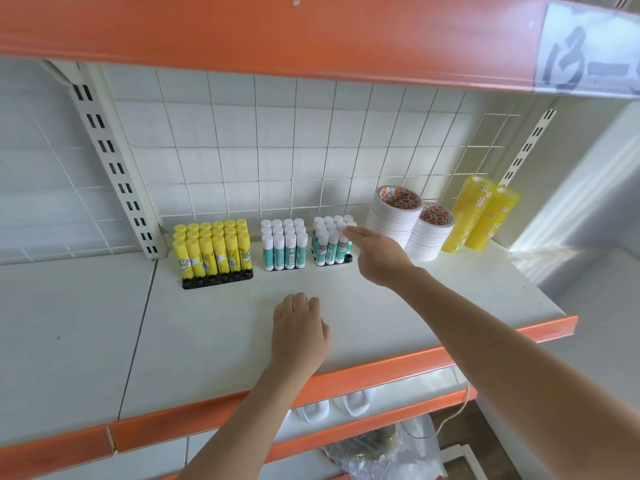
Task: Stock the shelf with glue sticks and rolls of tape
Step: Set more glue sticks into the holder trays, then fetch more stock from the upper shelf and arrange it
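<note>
Reaching to the right tray of glue sticks (331, 242) at the back of the shelf (207, 334), the right hand (379, 259) touches their caps with straight fingers; nudge gently so none tips. The left hand (298, 332) rests loosely curled, holding nothing.

A grey-white paper label (588, 50) stuck on the orange front edge of the upper shelf (277, 36) carries handwritten dark marks reading roughly "13-" (its right end is cut off). Below that label, printing on the glue sticks and tape rolls is too small to read.
</note>
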The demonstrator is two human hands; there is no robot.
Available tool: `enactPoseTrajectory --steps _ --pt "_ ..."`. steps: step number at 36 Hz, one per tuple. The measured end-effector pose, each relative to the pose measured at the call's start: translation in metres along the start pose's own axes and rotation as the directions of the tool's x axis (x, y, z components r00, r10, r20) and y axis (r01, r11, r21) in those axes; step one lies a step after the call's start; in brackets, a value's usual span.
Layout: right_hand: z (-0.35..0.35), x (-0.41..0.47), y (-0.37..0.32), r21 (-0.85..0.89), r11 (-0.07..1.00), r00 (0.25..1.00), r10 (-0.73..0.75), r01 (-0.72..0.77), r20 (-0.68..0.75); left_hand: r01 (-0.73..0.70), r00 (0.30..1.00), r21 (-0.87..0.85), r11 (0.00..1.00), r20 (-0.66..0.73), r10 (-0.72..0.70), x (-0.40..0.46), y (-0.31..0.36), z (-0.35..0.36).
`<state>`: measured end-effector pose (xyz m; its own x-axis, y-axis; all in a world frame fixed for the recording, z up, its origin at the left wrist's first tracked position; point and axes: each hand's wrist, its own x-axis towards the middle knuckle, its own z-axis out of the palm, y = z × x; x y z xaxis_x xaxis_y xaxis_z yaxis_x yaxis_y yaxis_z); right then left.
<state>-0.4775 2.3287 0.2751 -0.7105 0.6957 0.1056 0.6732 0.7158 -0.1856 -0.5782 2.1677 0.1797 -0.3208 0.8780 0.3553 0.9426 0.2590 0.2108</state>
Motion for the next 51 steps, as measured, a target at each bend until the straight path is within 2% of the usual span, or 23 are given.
enactPoseTrajectory --steps 5,12,14,18,21,27,31,37,46,48,51 --pt "-0.008 -0.002 -0.005 -0.069 0.998 0.993 0.006 0.003 0.118 -0.002 1.0 0.012 1.0 0.029 0.002 0.001 -0.001 0.0" --pt "-0.018 -0.033 -0.006 -0.046 0.999 0.997 -0.016 0.019 0.069 -0.008 0.993 0.018 1.0 0.118 0.006 0.001 -0.002 -0.006" --pt "-0.023 -0.044 -0.005 -0.046 0.999 0.996 -0.005 0.009 0.091 -0.026 0.979 0.039 0.999 0.202 0.017 0.002 0.0 -0.015" --pt "-0.037 -0.063 -0.006 -0.064 0.997 0.996 -0.033 0.038 0.077 -0.052 0.901 0.116 0.992 0.434 -0.003 0.01 0.0 -0.04" --pt "-0.053 -0.08 -0.011 -0.04 0.997 0.997 -0.068 0.069 0.02 -0.013 0.871 0.097 0.995 0.49 -0.036 0.012 0.006 -0.065" --pt "-0.085 -0.121 -0.02 -0.015 0.987 0.983 -0.159 0.159 -0.093 0.011 0.941 0.064 0.998 0.338 -0.032 0.0 0.036 -0.127" --pt "-0.103 -0.154 -0.024 0.03 0.963 0.943 -0.256 0.268 -0.211 0.019 0.973 0.04 0.999 0.228 -0.027 -0.022 0.059 -0.175" --pt "-0.149 -0.19 -0.035 0.017 0.879 0.783 -0.416 0.477 -0.463 0.022 0.999 0.031 0.999 0.046 -0.023 -0.048 0.096 -0.256" --pt "-0.228 -0.207 -0.052 -0.167 0.813 0.515 -0.497 0.557 -0.699 -0.043 0.977 0.067 0.997 -0.206 0.056 -0.039 0.148 -0.352" --pt "-0.244 -0.202 -0.053 -0.157 0.793 0.476 -0.497 0.589 -0.726 -0.049 0.967 0.082 0.995 -0.246 0.068 -0.031 0.152 -0.37" --pt "-0.268 -0.192 -0.055 -0.135 0.789 0.465 -0.48 0.599 -0.744 -0.055 0.955 0.104 0.993 -0.283 0.082 -0.016 0.153 -0.392"
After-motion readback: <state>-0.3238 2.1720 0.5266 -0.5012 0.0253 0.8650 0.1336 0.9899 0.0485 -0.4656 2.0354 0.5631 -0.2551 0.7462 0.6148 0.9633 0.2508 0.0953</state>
